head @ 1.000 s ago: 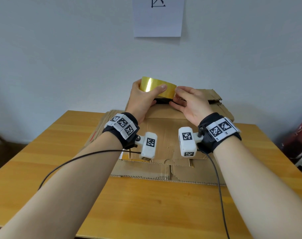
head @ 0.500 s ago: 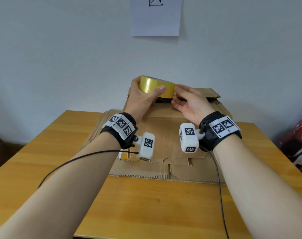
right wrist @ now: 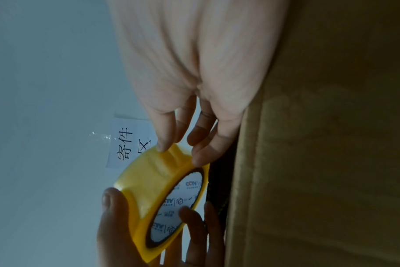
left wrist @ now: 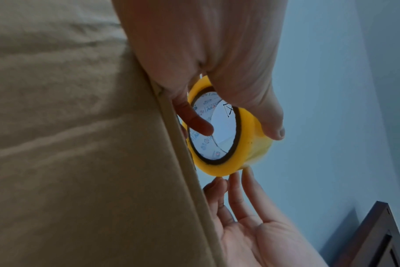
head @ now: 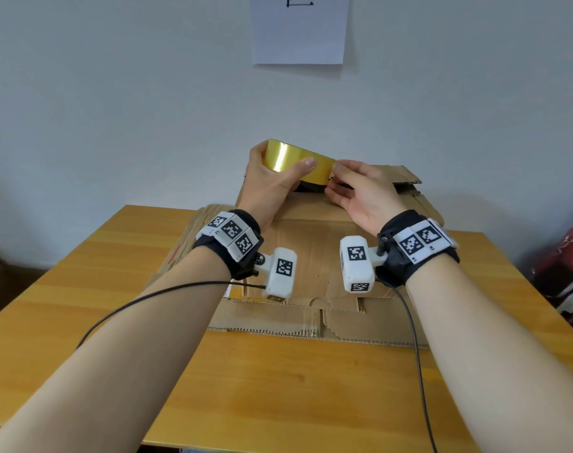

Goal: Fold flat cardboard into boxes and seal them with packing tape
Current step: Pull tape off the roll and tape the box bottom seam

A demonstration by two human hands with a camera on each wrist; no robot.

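Observation:
A yellow roll of packing tape [head: 318, 171] is held just above the top far edge of a brown cardboard box [head: 311, 250]. My left hand [head: 283, 158] grips the roll, thumb on its outer face and a finger through the core. The left wrist view shows that finger inside the core of the roll [left wrist: 251, 144]. My right hand [head: 334, 178] has fairly straight fingers, and its thumb and fingertips touch the roll's right side. In the right wrist view those fingertips [right wrist: 162, 148] rest on the outer wrap of the roll [right wrist: 149, 180], where the tape looks ridged.
The box stands on a wooden table [head: 115, 289] with its lower flaps [head: 311, 318] spread toward me. More flat cardboard [head: 187, 243] lies to its left. A paper sign [head: 300, 27] hangs on the wall behind. A red bag [head: 569, 256] sits beyond the table's right edge.
Both hands and the roll have lifted a little off the box top. My right fingertips have shifted along the roll's right side.

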